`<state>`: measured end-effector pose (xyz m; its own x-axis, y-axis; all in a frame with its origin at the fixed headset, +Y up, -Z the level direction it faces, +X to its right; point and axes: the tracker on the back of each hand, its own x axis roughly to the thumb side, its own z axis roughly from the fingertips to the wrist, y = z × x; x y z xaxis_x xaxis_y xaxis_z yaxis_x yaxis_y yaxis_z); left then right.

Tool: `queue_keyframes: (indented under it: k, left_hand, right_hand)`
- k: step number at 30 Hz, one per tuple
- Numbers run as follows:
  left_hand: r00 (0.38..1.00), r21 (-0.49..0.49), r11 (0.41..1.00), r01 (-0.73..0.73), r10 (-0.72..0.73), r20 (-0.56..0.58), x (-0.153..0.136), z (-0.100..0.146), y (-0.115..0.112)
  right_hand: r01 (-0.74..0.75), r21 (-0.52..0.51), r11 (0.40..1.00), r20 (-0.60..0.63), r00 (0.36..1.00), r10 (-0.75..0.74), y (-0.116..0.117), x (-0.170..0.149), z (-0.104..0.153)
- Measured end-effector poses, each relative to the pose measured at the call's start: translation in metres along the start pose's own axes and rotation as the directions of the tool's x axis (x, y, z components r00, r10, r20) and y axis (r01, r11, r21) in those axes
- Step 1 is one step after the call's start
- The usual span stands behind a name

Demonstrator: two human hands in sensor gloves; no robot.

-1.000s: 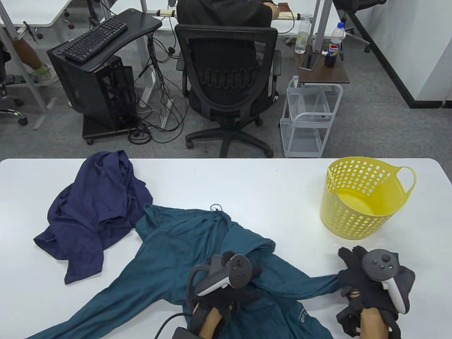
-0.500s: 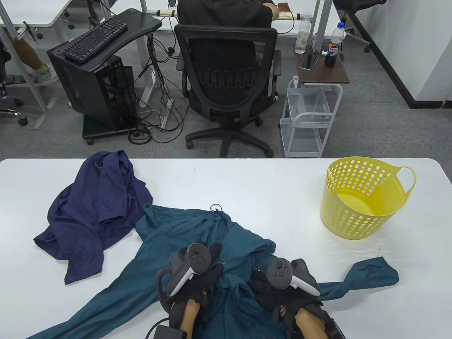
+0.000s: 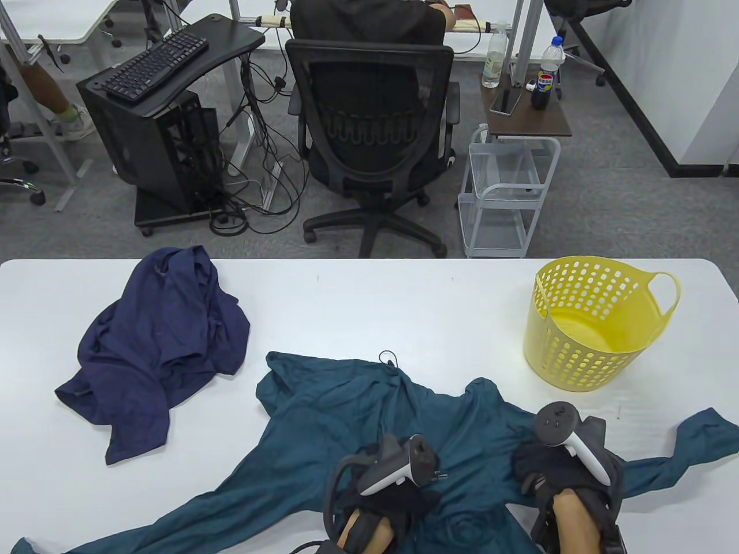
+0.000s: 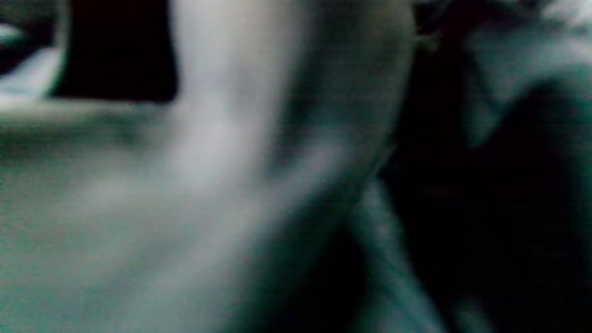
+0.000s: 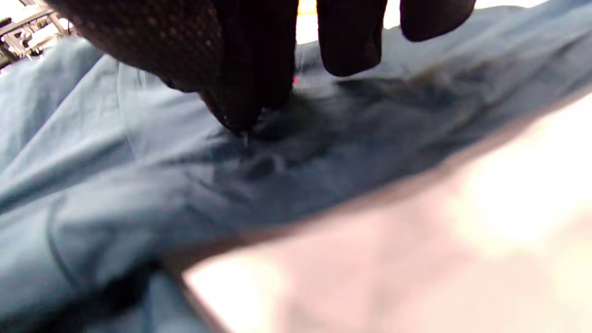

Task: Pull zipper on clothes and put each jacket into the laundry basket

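Teal jacket (image 3: pixel 346 415) spread on white tabletop (image 3: pixel 404 300), right hand (image 3: pixel 554 470) pinching its fabric, left hand (image 3: pixel 392 490) upon it, grip indiscernible, yellow laundry basket (image 3: pixel 594 323) nearby

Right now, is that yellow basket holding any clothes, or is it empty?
Empty, as far as shows. The basket stands upright with its bare yellow floor visible; both jackets lie on the table.
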<state>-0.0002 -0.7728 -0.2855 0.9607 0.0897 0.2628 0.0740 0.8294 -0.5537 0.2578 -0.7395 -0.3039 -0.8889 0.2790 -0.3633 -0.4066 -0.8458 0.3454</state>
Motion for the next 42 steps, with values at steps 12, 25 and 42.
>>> queue_keyframes:
  k: [12,25,42]
  left_hand:
    - [0.982,-0.093,0.987,0.130,-0.115,0.149,0.045,0.017,-0.011]
    - [0.959,-0.128,0.969,0.213,-0.183,0.214,0.065,0.028,-0.018]
    - [0.964,-0.160,0.974,0.160,-0.120,0.236,0.059,0.032,-0.015]
  right_hand:
    - [-0.053,-0.160,0.986,0.171,0.982,0.080,-0.010,0.119,-0.049]
    - [0.012,0.145,0.989,0.402,0.913,-0.070,0.039,0.168,-0.103]
    - [0.289,-0.073,0.955,0.504,0.837,-0.215,-0.003,0.170,-0.082]
